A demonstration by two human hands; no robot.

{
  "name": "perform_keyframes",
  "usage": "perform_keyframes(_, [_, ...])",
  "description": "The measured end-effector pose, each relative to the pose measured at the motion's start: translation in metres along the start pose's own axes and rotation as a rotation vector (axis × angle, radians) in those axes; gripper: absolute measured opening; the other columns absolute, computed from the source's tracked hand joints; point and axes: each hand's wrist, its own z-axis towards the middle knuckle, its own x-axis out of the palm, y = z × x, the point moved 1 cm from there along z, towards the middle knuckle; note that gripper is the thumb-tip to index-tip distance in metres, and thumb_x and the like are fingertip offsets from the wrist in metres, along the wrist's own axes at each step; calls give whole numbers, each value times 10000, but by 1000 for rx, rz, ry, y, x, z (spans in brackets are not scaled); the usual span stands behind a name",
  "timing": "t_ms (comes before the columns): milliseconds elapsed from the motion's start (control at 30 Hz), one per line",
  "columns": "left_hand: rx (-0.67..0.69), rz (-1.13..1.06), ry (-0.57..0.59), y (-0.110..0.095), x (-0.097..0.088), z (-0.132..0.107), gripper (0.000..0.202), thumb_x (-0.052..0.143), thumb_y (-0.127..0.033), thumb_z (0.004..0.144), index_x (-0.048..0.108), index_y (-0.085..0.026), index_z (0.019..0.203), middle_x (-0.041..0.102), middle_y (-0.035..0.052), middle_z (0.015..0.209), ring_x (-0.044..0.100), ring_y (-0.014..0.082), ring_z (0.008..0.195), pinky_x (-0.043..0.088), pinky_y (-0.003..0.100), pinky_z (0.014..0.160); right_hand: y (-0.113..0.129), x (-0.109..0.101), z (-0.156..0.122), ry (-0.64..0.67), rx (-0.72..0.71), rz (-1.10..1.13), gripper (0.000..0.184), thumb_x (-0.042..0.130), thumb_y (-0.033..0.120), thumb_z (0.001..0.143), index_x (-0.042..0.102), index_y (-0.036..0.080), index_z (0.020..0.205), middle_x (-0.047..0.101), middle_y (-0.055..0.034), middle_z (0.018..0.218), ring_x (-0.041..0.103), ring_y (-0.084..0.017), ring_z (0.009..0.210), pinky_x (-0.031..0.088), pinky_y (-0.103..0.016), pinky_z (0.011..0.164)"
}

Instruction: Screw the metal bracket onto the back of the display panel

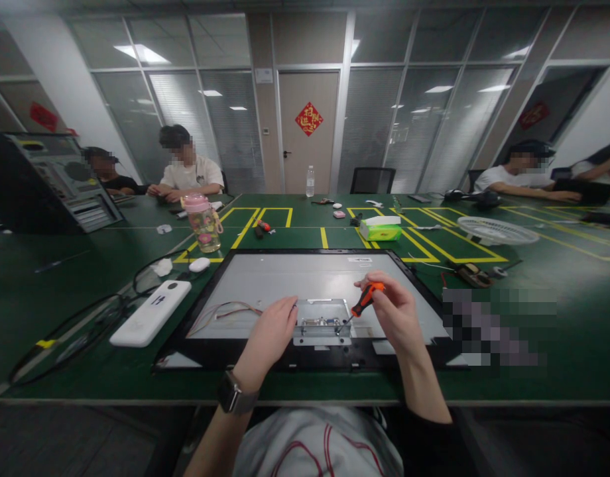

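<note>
At a green table (pixel 295 240), grips a screwdriver (pixel 366 299) in the right hand (pixel 397 311) at a metal box (pixel 325 309) on a flat panel (pixel 285 271), rests the left hand (pixel 272 331) alongside with hold unclear, box in place but screwing apparently unfinished.

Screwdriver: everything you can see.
The screwdriver has an orange-and-black handle, plastic by its look, and a thin, metal-looking shaft. The right hand holds it by the handle, tilted, handle up and right. Its tip points down-left, at the bracket on the panel; whether it's seated is too small to tell.
</note>
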Motion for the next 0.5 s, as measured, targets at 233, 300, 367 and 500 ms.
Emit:
perform_keyframes(233, [7,5,-14,0,2,-1,348,380,-223,983,590,-150,1250,647,113,1279,600,214,1187,425,380,1071,2,2,-2,49,60,-9,283,610,367,906,686,275,1163,746,-65,996,723,-232,895,561,-445,862])
perform_keyframes(300, [8,8,-18,1,3,-1,351,379,-225,982,593,-142,1247,649,115,1276,603,216,1183,429,380,1068,2,2,-2,61,70,-4,308,581,361,926,661,276,1211,739,-69,1038,722,-234,921,544,-456,895])
perform_keyframes(367, [11,15,-19,2,3,0,354,377,-229,982,595,-138,1245,652,116,1271,607,219,1176,432,385,1066,1,2,-2,53,67,-8,307,589,352,921,662,272,1208,733,-68,1028,715,-227,917,544,-442,886])
perform_keyframes(500, [19,20,-22,3,4,0,352,374,-225,976,600,-142,1234,656,112,1264,615,218,1162,441,382,1060,0,-1,0,-15,-16,-11,174,765,257,780,734,278,950,680,-9,893,670,-171,832,547,-320,781])
